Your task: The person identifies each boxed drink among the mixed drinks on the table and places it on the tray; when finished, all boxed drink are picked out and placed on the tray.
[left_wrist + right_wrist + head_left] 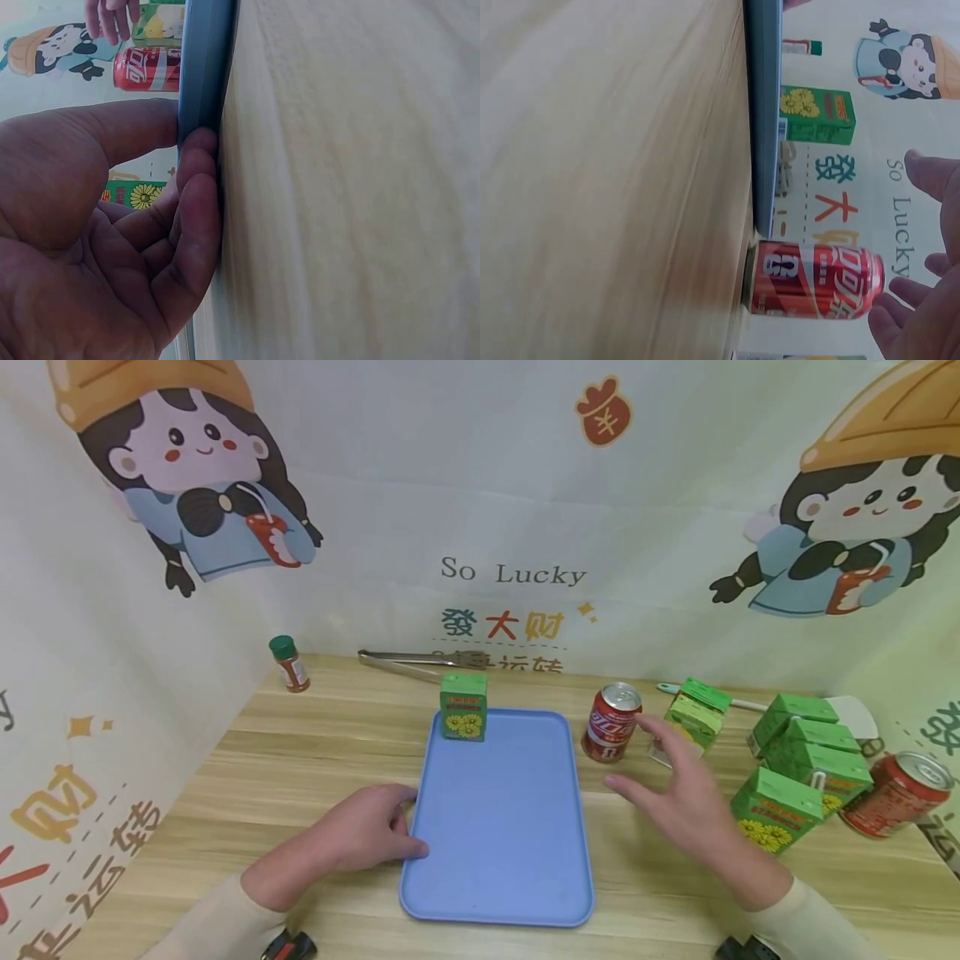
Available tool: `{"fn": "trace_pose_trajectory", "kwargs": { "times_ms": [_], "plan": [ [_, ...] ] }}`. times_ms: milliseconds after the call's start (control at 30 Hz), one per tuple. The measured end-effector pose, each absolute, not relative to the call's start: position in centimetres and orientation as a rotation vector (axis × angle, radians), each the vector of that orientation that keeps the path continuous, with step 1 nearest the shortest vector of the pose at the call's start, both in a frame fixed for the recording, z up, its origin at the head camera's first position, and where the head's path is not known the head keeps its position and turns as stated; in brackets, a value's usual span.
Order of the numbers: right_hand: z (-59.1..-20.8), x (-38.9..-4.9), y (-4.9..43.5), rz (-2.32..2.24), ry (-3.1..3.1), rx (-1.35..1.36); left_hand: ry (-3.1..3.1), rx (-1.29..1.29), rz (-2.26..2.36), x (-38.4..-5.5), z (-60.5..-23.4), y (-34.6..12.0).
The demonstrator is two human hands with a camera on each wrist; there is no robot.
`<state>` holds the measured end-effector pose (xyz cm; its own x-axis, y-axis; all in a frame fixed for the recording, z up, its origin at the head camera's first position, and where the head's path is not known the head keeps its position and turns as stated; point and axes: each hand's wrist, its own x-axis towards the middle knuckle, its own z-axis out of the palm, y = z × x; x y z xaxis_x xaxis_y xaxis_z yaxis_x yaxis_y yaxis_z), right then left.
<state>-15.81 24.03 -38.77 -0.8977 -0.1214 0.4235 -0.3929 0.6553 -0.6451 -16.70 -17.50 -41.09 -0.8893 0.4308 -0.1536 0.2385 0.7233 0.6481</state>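
Note:
A blue tray lies on the wooden table, with a green drink carton upright at its far left corner. My left hand pinches the tray's left rim; in the left wrist view the thumb is on the upper side and the curled fingers are at the underside. Just right of the tray stands a red soda can. My right hand is held near that can, thumb and fingers spread apart with nothing between them. In the right wrist view its fingertips are close to the can's top.
Several green cartons stand at the right, beside a second red can. More cartons stand behind my right hand, near a pale-handled utensil. Metal tongs and a green-capped spice jar are along the back.

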Motion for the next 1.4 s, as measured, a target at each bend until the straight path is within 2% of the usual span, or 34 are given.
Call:
{"fn": "trace_pose_trajectory", "kwargs": {
  "times_ms": [333, 733, 1400],
  "plan": [
    [-39.2, -16.9, 25.3, 0.704, -2.358, 0.419, 2.641, 0.536, 0.945, -16.6, -41.1, -17.5],
    [-39.7, -17.4, 26.2, 0.735, -2.517, 0.244, 2.643, 0.514, 0.942, -16.6, -41.1, -17.4],
    [-40.0, -17.8, 26.9, 0.726, -2.616, 0.146, 2.645, 0.544, 0.953, -16.7, -41.2, -17.5]
  ]
}}
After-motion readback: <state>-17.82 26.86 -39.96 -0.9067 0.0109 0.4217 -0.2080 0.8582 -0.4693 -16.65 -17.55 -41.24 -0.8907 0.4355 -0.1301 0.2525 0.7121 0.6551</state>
